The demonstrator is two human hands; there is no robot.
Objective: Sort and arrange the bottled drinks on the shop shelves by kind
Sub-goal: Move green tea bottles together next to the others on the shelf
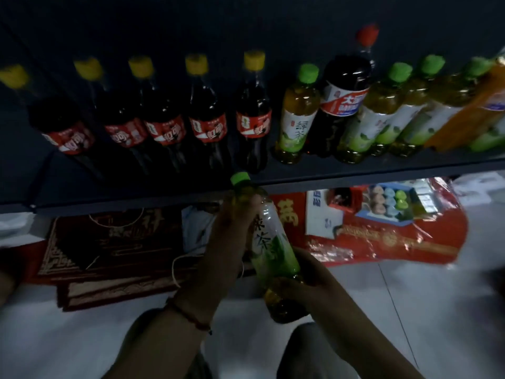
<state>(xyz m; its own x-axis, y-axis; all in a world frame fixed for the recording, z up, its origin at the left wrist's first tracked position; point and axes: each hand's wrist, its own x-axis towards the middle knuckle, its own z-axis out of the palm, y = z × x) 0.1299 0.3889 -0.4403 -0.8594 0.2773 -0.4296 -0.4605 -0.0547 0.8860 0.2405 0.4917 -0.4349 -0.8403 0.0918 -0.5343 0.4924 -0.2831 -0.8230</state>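
A green tea bottle (270,242) with a green cap is held tilted below the shelf edge. My left hand (226,236) grips its upper part and my right hand (303,280) holds its base. On the dark shelf (355,170) stand several cola bottles (252,119) with yellow caps on the left. To their right is a green tea bottle (296,119), then a larger dark bottle (341,105) with a red cap, then several more green tea bottles (382,116). An orange bottle (470,119) leans at the far right.
Under the shelf on the pale tiled floor lie dark red mats (109,250) and a red plastic bag (382,236) with boxed goods. My knees (314,351) show at the bottom. A red string bracelet circles my left wrist (191,315).
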